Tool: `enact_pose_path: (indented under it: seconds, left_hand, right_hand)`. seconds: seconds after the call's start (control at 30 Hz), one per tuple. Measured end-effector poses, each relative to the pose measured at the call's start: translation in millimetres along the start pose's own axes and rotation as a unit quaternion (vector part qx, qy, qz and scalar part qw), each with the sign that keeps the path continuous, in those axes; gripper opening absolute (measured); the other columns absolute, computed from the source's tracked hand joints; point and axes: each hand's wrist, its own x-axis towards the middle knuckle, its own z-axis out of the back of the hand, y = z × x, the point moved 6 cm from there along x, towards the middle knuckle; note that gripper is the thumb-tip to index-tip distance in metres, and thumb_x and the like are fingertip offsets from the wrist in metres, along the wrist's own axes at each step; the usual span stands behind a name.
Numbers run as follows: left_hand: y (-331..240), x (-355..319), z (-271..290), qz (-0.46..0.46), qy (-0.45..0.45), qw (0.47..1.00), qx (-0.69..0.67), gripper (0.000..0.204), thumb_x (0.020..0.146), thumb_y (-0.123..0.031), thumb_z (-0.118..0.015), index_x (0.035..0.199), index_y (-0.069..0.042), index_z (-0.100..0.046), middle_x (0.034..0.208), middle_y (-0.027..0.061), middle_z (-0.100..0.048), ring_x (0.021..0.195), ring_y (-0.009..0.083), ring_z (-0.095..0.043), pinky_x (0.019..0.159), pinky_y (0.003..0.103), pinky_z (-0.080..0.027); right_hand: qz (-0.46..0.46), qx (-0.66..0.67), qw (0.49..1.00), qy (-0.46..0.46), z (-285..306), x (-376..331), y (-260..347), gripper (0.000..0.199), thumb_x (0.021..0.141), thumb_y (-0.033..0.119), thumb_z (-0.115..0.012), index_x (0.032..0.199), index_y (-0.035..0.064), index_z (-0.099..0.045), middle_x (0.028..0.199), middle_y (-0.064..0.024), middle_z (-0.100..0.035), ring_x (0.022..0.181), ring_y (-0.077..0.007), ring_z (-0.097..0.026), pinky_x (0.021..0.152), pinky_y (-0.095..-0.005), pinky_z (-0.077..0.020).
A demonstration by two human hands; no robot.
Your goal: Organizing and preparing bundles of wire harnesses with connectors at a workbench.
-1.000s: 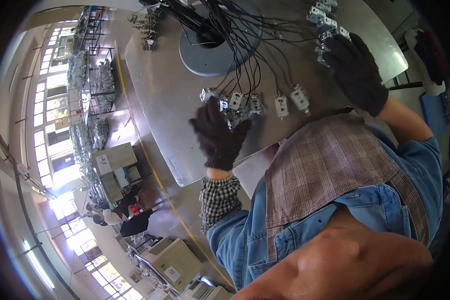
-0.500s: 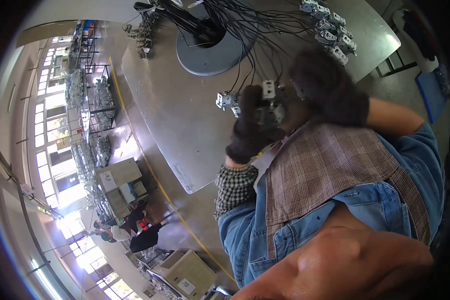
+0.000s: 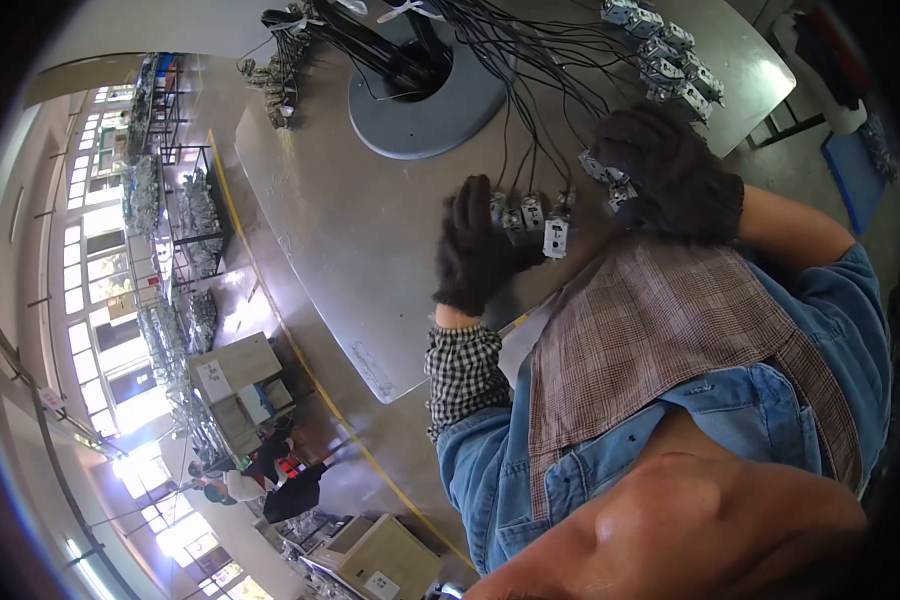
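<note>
My left hand, in a dark knit glove, has its fingers stretched out and lies at the left side of a row of small silver boxy metal parts on the table. Thin black cables run from these parts. One metal part sits nearer to me than the others in the row. My right hand, gloved too, bends over further metal parts right of the row, its fingers curled on them. Its palm side and fingertips are partly hidden.
A round grey base with a thick cable bundle stands on the metal table. Several similar metal parts are piled at the far right, and more at the far left. People and cabinets are beyond the table's left edge.
My left hand has drawn back to the left, off the metal parts. Those parts now sit closer together in a row, and others show beside my right hand, which has shifted slightly.
</note>
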Motion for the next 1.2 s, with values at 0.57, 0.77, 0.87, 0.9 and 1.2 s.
enact_pose_path:
  seconds: [0.57, 0.77, 0.87, 0.9, 1.2]
  left_hand:
    - [-87, 58, -6, -0.209, -0.103, 0.969, -0.080, 0.053, 0.076, -0.033, -0.075, 0.118, -0.005, -0.060, 0.111, 0.0144, -0.061, 0.097, 0.0373, -0.058, 0.085, 0.053, -0.047]
    - [-57, 46, -7, -0.191, -0.134, 0.972, -0.032, 0.040, 0.082, -0.032, -0.075, 0.106, -0.003, -0.061, 0.105, 0.0120, -0.065, 0.090, 0.0326, -0.062, 0.079, 0.044, -0.048]
    - [-83, 58, -7, -0.171, -0.020, 0.984, -0.046, 0.045, 0.076, -0.036, -0.072, 0.109, -0.007, -0.062, 0.105, 0.0114, -0.063, 0.091, 0.0319, -0.059, 0.075, 0.045, -0.048]
    - [-80, 56, -19, -0.178, -0.064, 0.980, -0.059, 0.043, 0.076, -0.034, -0.073, 0.109, -0.008, -0.063, 0.102, 0.0089, -0.062, 0.091, 0.0301, -0.058, 0.077, 0.045, -0.046]
    - [-71, 61, -37, -0.101, -0.085, 0.981, -0.145, 0.039, 0.077, -0.032, -0.072, 0.109, -0.011, -0.065, 0.102, 0.0049, -0.066, 0.093, 0.0303, -0.061, 0.081, 0.046, -0.046]
  right_hand:
    - [0.104, -0.147, 0.982, -0.058, -20, -9, 21, 0.069, 0.076, 0.049, -0.074, 0.128, 0.0058, -0.064, 0.128, -0.0146, -0.059, 0.125, -0.0336, -0.055, 0.120, -0.0594, -0.0345]
    - [-0.062, -0.169, 0.984, 0.006, 7, -23, -8, 0.067, 0.080, 0.046, -0.071, 0.132, 0.0056, -0.063, 0.125, -0.0130, -0.062, 0.125, -0.0308, -0.056, 0.119, -0.0613, -0.0337]
    - [-0.024, -0.238, 0.971, -0.007, -12, -20, 14, 0.059, 0.085, 0.036, -0.068, 0.134, 0.0054, -0.060, 0.119, -0.0123, -0.064, 0.120, -0.0290, -0.060, 0.119, -0.0605, -0.0348]
    - [0.014, -0.225, 0.974, -0.015, -21, -18, 23, 0.057, 0.086, 0.031, -0.068, 0.135, 0.0051, -0.058, 0.115, -0.0119, -0.065, 0.116, -0.0288, -0.062, 0.118, -0.0616, -0.0346]
    - [0.065, -0.079, 0.976, -0.194, -46, -15, 20, 0.045, 0.083, 0.014, -0.073, 0.126, 0.0056, -0.062, 0.104, -0.0068, -0.066, 0.105, -0.0226, -0.067, 0.117, -0.0609, -0.0360]
